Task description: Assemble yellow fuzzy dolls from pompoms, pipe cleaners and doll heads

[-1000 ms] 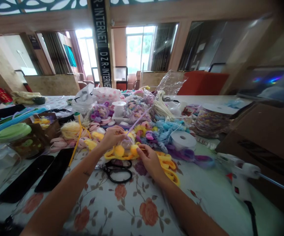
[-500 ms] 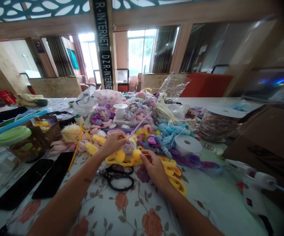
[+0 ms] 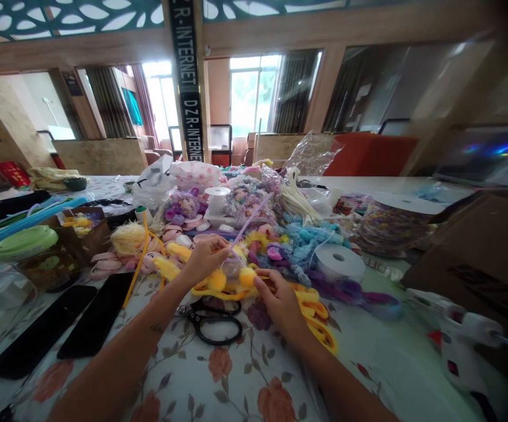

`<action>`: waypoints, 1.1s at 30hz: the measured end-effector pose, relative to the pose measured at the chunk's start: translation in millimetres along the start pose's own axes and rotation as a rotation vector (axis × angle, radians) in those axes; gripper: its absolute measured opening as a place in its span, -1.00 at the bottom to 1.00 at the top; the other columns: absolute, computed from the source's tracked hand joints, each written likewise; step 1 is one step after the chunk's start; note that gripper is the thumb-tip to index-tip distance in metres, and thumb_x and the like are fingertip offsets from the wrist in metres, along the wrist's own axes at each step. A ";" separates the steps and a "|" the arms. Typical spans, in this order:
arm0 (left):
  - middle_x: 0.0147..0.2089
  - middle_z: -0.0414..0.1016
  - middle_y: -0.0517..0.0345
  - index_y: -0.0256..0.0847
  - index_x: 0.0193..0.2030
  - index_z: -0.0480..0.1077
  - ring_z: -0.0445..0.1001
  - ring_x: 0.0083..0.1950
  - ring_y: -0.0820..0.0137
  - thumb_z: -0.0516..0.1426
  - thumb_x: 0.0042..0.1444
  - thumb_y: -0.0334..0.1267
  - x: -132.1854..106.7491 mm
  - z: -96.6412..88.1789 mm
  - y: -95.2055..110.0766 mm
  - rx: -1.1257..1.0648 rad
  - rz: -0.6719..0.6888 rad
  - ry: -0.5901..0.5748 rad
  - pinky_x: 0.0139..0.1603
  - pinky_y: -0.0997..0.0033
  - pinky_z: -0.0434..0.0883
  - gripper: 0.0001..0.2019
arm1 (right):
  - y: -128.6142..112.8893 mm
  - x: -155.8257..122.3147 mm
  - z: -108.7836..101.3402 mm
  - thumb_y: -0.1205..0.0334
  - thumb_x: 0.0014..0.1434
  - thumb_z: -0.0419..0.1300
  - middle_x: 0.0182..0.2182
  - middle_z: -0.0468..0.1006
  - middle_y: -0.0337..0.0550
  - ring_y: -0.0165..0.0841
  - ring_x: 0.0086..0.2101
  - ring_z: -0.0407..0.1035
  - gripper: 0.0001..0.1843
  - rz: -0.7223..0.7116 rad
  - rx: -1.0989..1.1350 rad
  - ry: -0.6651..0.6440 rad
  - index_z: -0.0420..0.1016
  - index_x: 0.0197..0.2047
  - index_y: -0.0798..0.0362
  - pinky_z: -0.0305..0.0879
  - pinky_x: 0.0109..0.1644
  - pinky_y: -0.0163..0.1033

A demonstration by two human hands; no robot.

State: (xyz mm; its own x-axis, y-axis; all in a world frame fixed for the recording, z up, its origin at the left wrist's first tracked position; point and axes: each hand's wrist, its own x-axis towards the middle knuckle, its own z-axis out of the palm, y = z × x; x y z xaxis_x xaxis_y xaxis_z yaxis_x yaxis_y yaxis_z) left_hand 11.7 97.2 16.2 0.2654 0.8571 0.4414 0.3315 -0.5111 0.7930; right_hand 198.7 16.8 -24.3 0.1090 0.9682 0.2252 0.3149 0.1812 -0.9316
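Observation:
Above the middle of the table, my left hand point(image 3: 210, 255) is closed in a pinch on a purple pipe cleaner point(image 3: 250, 224), whose free end points up and right. From the pinch hangs a thin white beaded string, with a yellow pom-pom point(image 3: 216, 280) on the left and another yellow pom-pom point(image 3: 247, 276) on the right. My right hand point(image 3: 275, 296) has its thumb and fingertips closed at the edge of the right pom-pom. Behind and below lies a yellow fuzzy strip point(image 3: 319, 334). Black-handled scissors point(image 3: 216, 328) rest just in front of my hands.
A heap of doll heads, ribbons and fuzzy trim lies beyond my hands. White spools point(image 3: 339, 262), a glue gun point(image 3: 460, 334) and a cardboard box point(image 3: 478, 252) stand right. Two black phones point(image 3: 98, 313) and a green-lidded jar point(image 3: 29, 249) are left.
The view has shifted slightly. Both hands stay in nearly the same place, with the pipe cleaner and pom-poms held much as before.

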 end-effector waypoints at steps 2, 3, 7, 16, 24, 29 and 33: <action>-0.23 0.46 0.05 -0.24 -0.50 0.40 0.43 -0.18 0.33 0.14 0.01 -0.24 -0.8 -1.2 5.0 0.022 0.024 0.020 -0.18 0.37 0.35 -0.86 | -3.3 -1.6 -2.2 0.00 0.14 0.10 -0.20 0.55 0.01 -0.19 -0.27 0.47 -0.66 -0.055 -0.019 0.036 0.46 -0.19 0.10 0.40 -0.27 -0.15; -0.22 0.46 0.04 -0.24 -0.50 0.40 0.43 -0.15 0.32 0.15 0.01 -0.25 -1.5 -1.8 8.8 0.040 0.042 0.032 -0.13 0.35 0.34 -0.86 | -5.5 -2.6 -3.5 0.02 0.14 0.11 -0.21 0.55 0.00 -0.19 -0.26 0.46 -0.68 -0.090 -0.044 0.063 0.47 -0.20 0.09 0.40 -0.23 -0.14; -0.21 0.47 0.06 -0.23 -0.48 0.41 0.43 -0.10 0.31 0.16 0.03 -0.27 -6.4 -1.2 29.8 0.062 0.102 0.024 0.00 0.31 0.31 -0.88 | -15.2 -6.6 -9.5 0.07 0.13 0.14 -0.22 0.56 -0.06 -0.19 -0.19 0.43 -0.73 -0.223 -0.135 0.189 0.49 -0.21 0.06 0.34 -0.09 -0.11; -0.39 0.44 0.14 -0.26 -0.43 0.40 0.39 -0.34 0.43 0.16 0.05 -0.19 -21.6 18.1 48.5 -0.146 -0.022 -0.141 -0.31 0.48 0.33 -0.83 | -32.4 -13.2 -15.1 0.06 0.15 0.14 -0.29 0.59 -0.11 -0.21 -0.23 0.45 -0.75 -0.187 -0.037 0.079 0.52 -0.25 0.04 0.32 -0.15 -0.20; -0.41 0.45 0.12 -0.28 -0.37 0.44 0.41 -0.35 0.43 0.10 0.09 0.05 -21.7 24.8 47.8 -0.428 -0.201 -0.243 -0.26 0.45 0.38 -0.62 | -27.0 -7.0 -15.4 0.00 0.03 0.27 -0.46 0.55 -0.15 -0.29 -0.39 0.41 -0.70 -0.011 0.355 -0.002 0.52 -0.40 0.09 0.33 -0.29 -0.26; -0.35 0.49 0.13 -0.27 -0.30 0.49 0.43 -0.32 0.44 0.26 -0.05 -0.04 -28.7 25.1 47.0 -0.493 -0.302 -0.269 -0.23 0.49 0.37 -0.69 | -29.4 -7.6 -16.0 0.04 -0.02 0.32 -0.46 0.55 -0.18 -0.32 -0.37 0.41 -0.74 0.060 0.507 0.026 0.54 -0.41 0.09 0.34 -0.24 -0.26; -0.38 0.48 0.16 -0.27 -0.32 0.50 0.41 -0.33 0.46 0.29 -0.07 -0.10 -46.2 22.5 44.5 -0.451 -0.348 -0.238 -0.29 0.53 0.35 -0.73 | -35.4 -13.5 -14.0 0.03 -0.01 0.31 -0.46 0.55 -0.18 -0.32 -0.38 0.42 -0.73 0.074 0.496 -0.003 0.55 -0.41 0.09 0.35 -0.26 -0.26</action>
State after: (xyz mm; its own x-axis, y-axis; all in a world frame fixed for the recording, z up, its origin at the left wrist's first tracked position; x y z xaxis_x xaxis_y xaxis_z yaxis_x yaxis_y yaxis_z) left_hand 34.6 33.5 21.6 0.4221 0.9045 0.0605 0.0331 -0.0820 0.9961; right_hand 199.3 -5.1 9.5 0.1115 0.9819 0.1530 -0.1797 0.1713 -0.9687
